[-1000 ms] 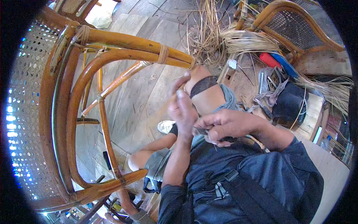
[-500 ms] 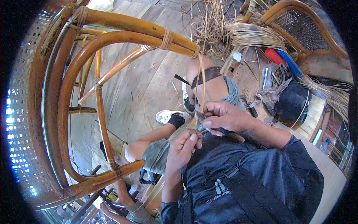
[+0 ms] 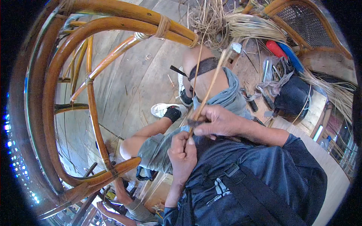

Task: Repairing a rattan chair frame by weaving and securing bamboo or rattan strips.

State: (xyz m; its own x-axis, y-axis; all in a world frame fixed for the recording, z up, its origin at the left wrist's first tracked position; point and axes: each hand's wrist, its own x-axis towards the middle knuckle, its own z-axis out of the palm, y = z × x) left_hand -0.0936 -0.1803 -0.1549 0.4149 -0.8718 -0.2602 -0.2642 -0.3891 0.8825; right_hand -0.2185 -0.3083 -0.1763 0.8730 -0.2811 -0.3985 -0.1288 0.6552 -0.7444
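Observation:
A pale rattan strip (image 3: pixel 212 86) runs slantwise down into my two hands above my lap. My left hand (image 3: pixel 183 154) is closed, pinching the strip's lower part between thumb and fingers. Just above it, my right hand (image 3: pixel 218 121) is closed round the same strip. A small dark piece (image 3: pixel 194 123) shows at the right fingertips against the strip; its kind is hard to tell. Left of my hands stands a brown rattan chair frame (image 3: pixel 107 29) with bound joints. A thin strand (image 3: pixel 200 52) also comes down from near the end of its arm.
Loose rattan strands (image 3: pixel 256 28) lie beyond my knee. At right are a black container (image 3: pixel 296 98), a red object (image 3: pixel 276 49) and hand tools (image 3: pixel 267 101) on a board. Another chair (image 3: pixel 301 22) stands far right. Another person's arm (image 3: pixel 115 216) shows at lower left.
Both hands have shifted slightly left, still close together on the strip. The strip's upper part now leans right. The chair frame sits a little further left in view.

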